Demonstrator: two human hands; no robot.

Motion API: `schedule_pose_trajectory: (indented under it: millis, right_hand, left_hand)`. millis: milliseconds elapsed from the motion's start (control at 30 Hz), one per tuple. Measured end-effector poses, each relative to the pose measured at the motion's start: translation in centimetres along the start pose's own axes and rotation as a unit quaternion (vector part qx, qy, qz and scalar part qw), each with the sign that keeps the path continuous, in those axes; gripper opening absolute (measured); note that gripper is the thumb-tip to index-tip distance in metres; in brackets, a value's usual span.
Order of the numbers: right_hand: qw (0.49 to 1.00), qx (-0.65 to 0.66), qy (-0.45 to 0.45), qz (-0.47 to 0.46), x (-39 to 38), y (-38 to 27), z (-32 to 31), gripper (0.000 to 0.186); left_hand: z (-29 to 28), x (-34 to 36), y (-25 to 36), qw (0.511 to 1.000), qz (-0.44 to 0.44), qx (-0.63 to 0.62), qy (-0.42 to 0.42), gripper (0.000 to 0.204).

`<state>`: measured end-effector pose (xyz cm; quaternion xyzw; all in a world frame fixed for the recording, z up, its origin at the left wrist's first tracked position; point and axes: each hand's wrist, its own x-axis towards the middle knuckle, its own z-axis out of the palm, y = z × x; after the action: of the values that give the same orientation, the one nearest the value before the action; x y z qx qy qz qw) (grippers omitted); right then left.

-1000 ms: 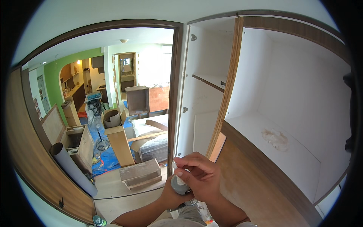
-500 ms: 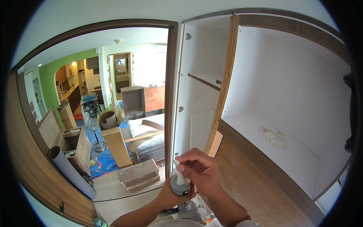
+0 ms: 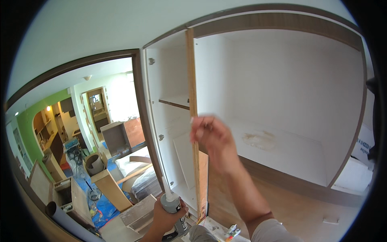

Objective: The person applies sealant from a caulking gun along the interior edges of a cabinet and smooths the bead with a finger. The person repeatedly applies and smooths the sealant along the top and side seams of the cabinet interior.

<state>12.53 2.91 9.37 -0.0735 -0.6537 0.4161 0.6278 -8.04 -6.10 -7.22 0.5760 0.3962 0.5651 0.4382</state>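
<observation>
My left hand (image 3: pixel 164 220) is wrapped round a grey sealant cartridge (image 3: pixel 171 205), held upright low in front of me. A pale tapered nozzle (image 3: pixel 168 188) points up from its top. Below the hand, a dark part that looks like a caulking gun handle partly shows. My right hand (image 3: pixel 213 137) is raised in front of the wooden cabinet edge, apart from the cartridge. Its fingers are curled in toward the thumb and slightly blurred, and anything between the fingertips is too small to make out.
A white cabinet (image 3: pixel 282 80) with a stained patch (image 3: pixel 259 140) on its base stands ahead and right. Left of its raw wooden edge (image 3: pixel 192 76) is a narrow shelved section. Small tubes (image 3: pixel 232 231) lie low. Beyond the doorway are boxes, a grey roll (image 3: pixel 64 220) and blue sheeting.
My right hand has left the nozzle and risen up and away from it. The cartridge in my left hand sits lower and further left in view. The view has swung right toward the cabinet.
</observation>
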Motion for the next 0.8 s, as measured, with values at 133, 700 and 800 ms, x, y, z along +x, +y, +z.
schedule_pose_trajectory:
  millis: [133, 700, 800]
  right_hand:
    - [0.987, 0.003, 0.153, -0.056, 8.0, -1.7, -5.6, 0.022]
    - [0.971, -0.074, 0.212, -0.077, 26.2, 2.4, -19.9, 0.034]
    - [0.969, -0.107, 0.200, -0.099, 28.4, 3.1, -20.7, 0.035]
  left_hand:
    - [0.4, 0.3, -0.9, 1.000, -0.005, 0.018, 0.009, 0.035]
    - [-0.7, 15.7, -0.5, 0.967, 0.107, 0.137, 0.186, 0.039]
    - [1.9, 25.6, 4.4, 0.935, 0.250, 0.160, 0.195, 0.043]
